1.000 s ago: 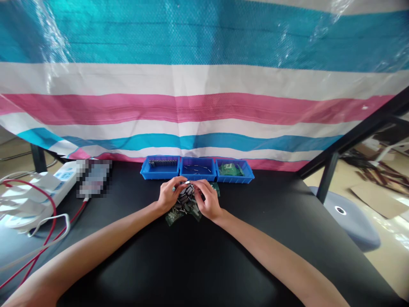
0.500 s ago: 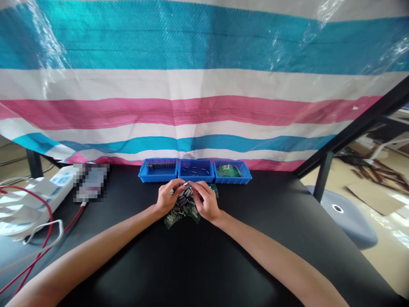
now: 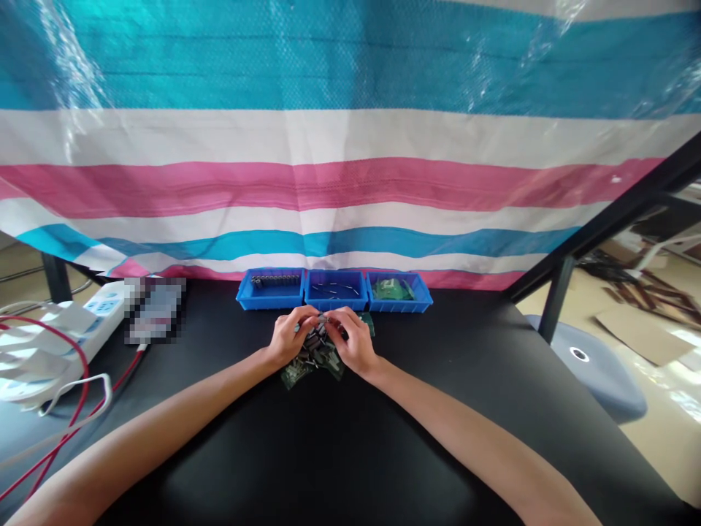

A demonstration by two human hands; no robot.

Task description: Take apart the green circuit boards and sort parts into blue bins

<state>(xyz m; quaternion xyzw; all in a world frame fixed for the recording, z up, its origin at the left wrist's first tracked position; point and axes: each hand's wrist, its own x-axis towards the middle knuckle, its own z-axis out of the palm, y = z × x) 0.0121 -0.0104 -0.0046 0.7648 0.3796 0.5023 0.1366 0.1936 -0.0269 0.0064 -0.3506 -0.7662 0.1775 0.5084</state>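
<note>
My left hand (image 3: 289,336) and my right hand (image 3: 352,340) meet over a heap of small metal parts (image 3: 316,349). Fingertips of both hands are pinched together on a small metal piece (image 3: 323,318), mostly covered by the fingers, so its exact kind does not show. Under and around the heap lie green circuit boards (image 3: 299,371), with another green edge showing beyond my right hand. Just behind the hands stand three blue bins: the left bin (image 3: 271,301) has a row of dark metal cylinders, the middle bin (image 3: 335,301) thin metal rods, the right bin (image 3: 402,304) green boards.
On the left of the black table (image 3: 307,453) lie a white power strip (image 3: 90,329) with plugs, a blurred-out device (image 3: 156,310) and red and white cables (image 3: 82,394). A striped tarp (image 3: 328,190) hangs behind. A grey stool (image 3: 596,372) stands beyond the right edge.
My fingertips have drawn closer together around the small metal piece, which shows less now. The hands stay over the heap, and the view has shifted slightly.
</note>
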